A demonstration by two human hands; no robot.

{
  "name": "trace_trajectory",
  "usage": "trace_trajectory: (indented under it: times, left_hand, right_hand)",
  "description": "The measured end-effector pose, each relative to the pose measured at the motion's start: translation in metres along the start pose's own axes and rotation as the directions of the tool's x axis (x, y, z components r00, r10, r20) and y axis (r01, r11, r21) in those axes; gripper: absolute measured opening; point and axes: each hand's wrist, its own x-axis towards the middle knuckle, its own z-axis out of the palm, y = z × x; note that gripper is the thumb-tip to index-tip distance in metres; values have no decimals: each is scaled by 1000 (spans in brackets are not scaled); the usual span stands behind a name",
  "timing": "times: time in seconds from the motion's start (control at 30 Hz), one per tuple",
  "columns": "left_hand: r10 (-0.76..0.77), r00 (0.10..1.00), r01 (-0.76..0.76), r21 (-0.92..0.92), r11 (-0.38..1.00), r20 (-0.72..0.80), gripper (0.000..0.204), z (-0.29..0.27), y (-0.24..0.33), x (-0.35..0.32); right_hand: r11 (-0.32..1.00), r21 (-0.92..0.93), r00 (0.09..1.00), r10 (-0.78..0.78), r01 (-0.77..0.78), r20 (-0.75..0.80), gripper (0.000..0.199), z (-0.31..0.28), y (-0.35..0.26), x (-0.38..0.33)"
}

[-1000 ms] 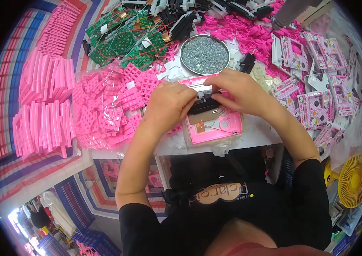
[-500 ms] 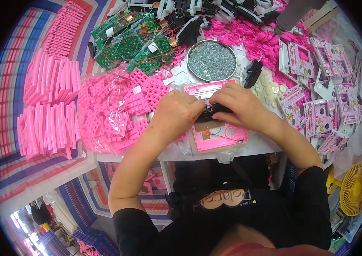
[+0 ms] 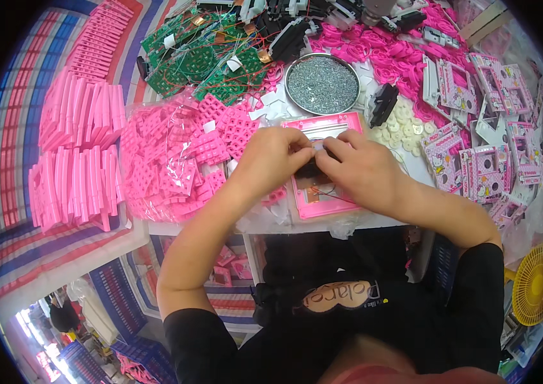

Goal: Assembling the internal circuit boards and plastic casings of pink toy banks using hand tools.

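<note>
A pink plastic casing (image 3: 328,210) lies in front of me at the table's near edge, with a copper patch and thin wires inside its near half. Across its middle sits a black part (image 3: 308,169), mostly covered by my fingers. My left hand (image 3: 269,157) is closed at the casing's left side, thumb and forefinger pinched above the black part. From the right, my right hand (image 3: 366,169) reaches over the casing, its fingers bent and closed close to the left fingertips. Whatever is between the fingertips is too small and hidden to name.
Beyond the casing stands a round dish of small screws (image 3: 322,83). Pink keypads (image 3: 163,153) and stacked pink strips (image 3: 76,185) lie left, green circuit boards (image 3: 201,70) behind. White discs (image 3: 402,131), pink rings (image 3: 374,48) and printed panels (image 3: 486,169) lie right.
The black part has gone lower into the casing. Both hands have drawn closer together, and the right hand now covers more of the casing's right side. The view has shifted slightly.
</note>
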Motion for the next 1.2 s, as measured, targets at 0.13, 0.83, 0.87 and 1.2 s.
trace_trajectory:
  times: [0.13,0.83,0.87,1.2]
  left_hand:
    - [-159,955,217,-224,950,249,15,-8,-16,22]
    - [-121,924,102,73,992,362,10,-22,14,37]
    - [-135,912,134,30,991,386,10,-22,11,36]
    - [-173,879,214,-43,976,445,10,-24,9,36]
  right_hand:
    - [1000,22,1000,6,-6,19,26,-9,-5,5]
    - [1000,-15,984,9,-7,177,31,-6,6,3]
    - [992,130,988,-23,4,149,31,-7,14,5]
    - [977,212,994,-20,-4,108,28,-6,22,7]
